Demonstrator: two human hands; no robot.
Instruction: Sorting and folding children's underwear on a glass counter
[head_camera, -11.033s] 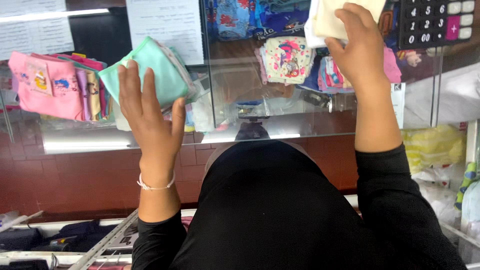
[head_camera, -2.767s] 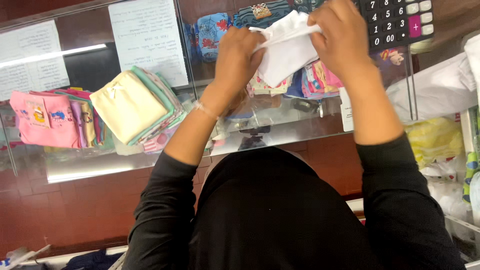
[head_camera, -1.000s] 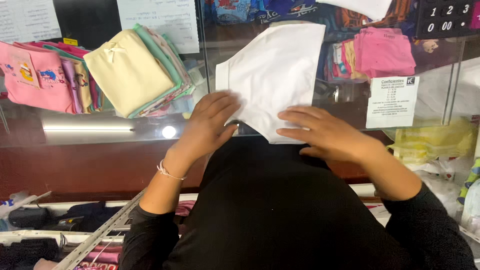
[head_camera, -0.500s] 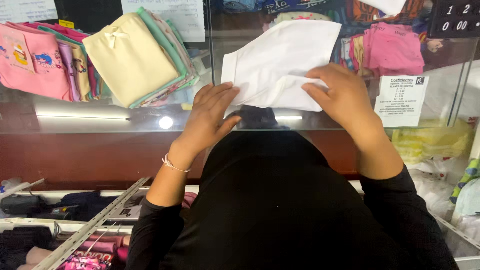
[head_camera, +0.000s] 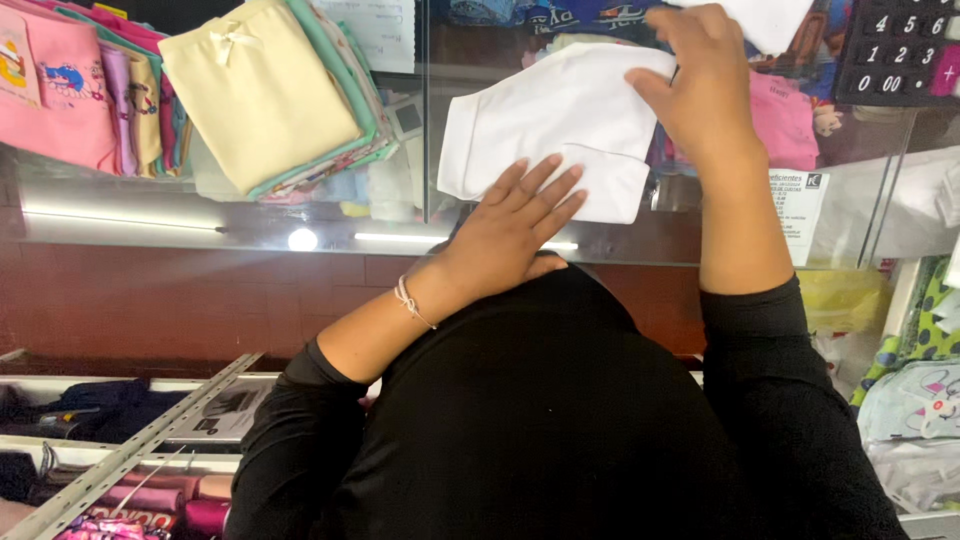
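— What's that white garment (head_camera: 560, 135) like to handle?

— Soft and light, by the look of it: thin knit cloth, already folded over on itself, lying flat on the glass worktop (head_camera: 180, 215). It has no stiffness, so I'd judge that it sags or unfolds if lifted by one corner. Not fragile, though it could slide a little on the smooth glass.

— Where would you take hold?

— At a folded edge or along both sides at once, so the layers stay together. The left hand (head_camera: 510, 225) lies flat on the lower edge, fingers (head_camera: 545, 185) spread apart, pressing rather than gripping. The right hand (head_camera: 705, 85) sits at the upper right corner, fingers curled down onto the cloth; whether they actually pinch it, I cannot tell.

— And round about?

— To the left, well apart, a stack of folded garments (head_camera: 265, 95) with a pale yellow one on top, and pink ones (head_camera: 55, 80) beyond it. A dark calculator (head_camera: 900, 45) is at the upper right, and a small printed card (head_camera: 797, 205) stands just right of the right forearm.
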